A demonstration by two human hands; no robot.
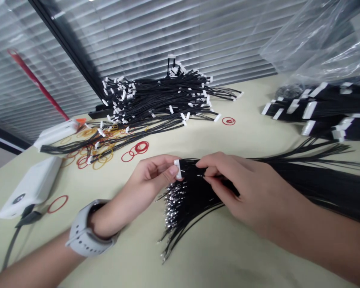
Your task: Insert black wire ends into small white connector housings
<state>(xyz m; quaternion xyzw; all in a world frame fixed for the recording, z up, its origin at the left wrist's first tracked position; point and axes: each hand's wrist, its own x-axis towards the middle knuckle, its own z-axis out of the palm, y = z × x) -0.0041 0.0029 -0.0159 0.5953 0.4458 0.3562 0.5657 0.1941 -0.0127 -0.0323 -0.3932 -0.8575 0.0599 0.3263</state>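
Observation:
My left hand (156, 174), with a grey watch on its wrist, pinches a small white connector housing (178, 169) between thumb and fingers. Black wires run from the housing toward the right. My right hand (243, 180) is closed in a pinch just right of it, on a black wire whose metal terminal (199, 175) sticks out past the fingertips and points at the housing. Under both hands lies a thick bundle of black wires (195, 196). Its many bare silvery terminals (172, 206) fan out below the housing, and a few strands curve toward the table's front.
A heap of black cables with white connectors (159, 96) lies at the back. Red and yellow rubber bands (100, 148) are scattered left of centre. A white power bank (33, 188) with a plugged-in cable sits at left. More connector bundles (324, 108) lie at right under clear plastic bags (321, 44).

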